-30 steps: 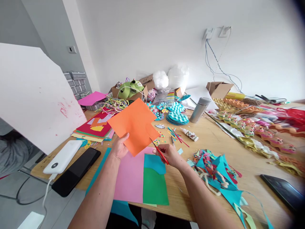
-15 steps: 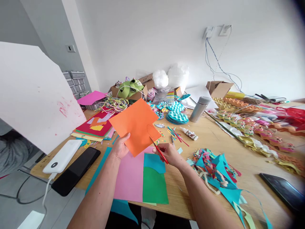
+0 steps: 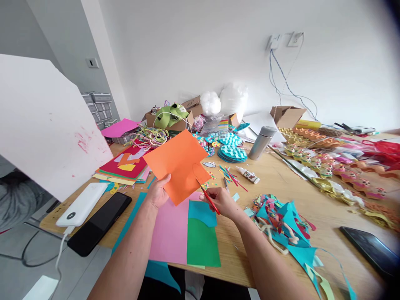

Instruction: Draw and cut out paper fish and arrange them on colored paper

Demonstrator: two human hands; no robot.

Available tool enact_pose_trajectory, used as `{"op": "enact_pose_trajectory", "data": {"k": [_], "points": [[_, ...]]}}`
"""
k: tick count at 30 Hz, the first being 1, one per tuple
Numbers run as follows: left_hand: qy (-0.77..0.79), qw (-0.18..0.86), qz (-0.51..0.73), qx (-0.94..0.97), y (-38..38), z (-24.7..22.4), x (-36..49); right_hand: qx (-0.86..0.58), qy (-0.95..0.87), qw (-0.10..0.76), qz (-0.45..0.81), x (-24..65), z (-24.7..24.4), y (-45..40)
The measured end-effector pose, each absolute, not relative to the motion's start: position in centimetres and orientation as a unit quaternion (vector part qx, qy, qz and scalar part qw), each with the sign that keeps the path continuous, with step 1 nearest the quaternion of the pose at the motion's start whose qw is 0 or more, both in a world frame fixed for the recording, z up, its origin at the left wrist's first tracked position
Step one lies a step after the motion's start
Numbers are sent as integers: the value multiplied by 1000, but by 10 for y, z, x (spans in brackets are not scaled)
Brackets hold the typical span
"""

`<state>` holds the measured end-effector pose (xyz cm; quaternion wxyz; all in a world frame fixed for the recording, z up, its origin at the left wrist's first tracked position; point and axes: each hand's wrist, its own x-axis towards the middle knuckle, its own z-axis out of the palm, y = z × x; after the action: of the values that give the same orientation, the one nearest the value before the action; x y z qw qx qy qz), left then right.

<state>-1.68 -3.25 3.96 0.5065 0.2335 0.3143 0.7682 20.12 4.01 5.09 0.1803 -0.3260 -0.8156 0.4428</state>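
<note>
My left hand [image 3: 159, 191] pinches the lower left edge of an orange sheet of paper [image 3: 175, 162], thumb on top, holding it tilted above the table. A notch shows in the sheet's right side, and a curved outline is drawn on it close by. In my right hand [image 3: 221, 202] is a pair of red-handled scissors [image 3: 211, 201], fingers closed around the handles. The blade tips meet the sheet's lower right edge near the outline. Beneath lie a pink sheet [image 3: 170, 237], a green sheet [image 3: 203, 246] and a blue piece of paper [image 3: 202, 211].
Left are a white power bank [image 3: 81, 205], a black phone [image 3: 100, 225] and stacked coloured paper [image 3: 121, 171]. Right are a heap of paper scraps [image 3: 281, 225], a glue bottle [image 3: 248, 175] and a metal flask [image 3: 261, 143]. Another phone [image 3: 368, 250] lies far right.
Almost nothing differs. The orange sheet and the scissors stay in practically the same place, with both hands holding as before.
</note>
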Motion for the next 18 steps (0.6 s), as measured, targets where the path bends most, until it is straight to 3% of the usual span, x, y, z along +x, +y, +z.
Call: {"op": "enact_pose_trajectory", "data": {"k": [18], "points": [[325,516,760,227,-32,37,-17,-333,-833,174,406,200,52,40]]}}
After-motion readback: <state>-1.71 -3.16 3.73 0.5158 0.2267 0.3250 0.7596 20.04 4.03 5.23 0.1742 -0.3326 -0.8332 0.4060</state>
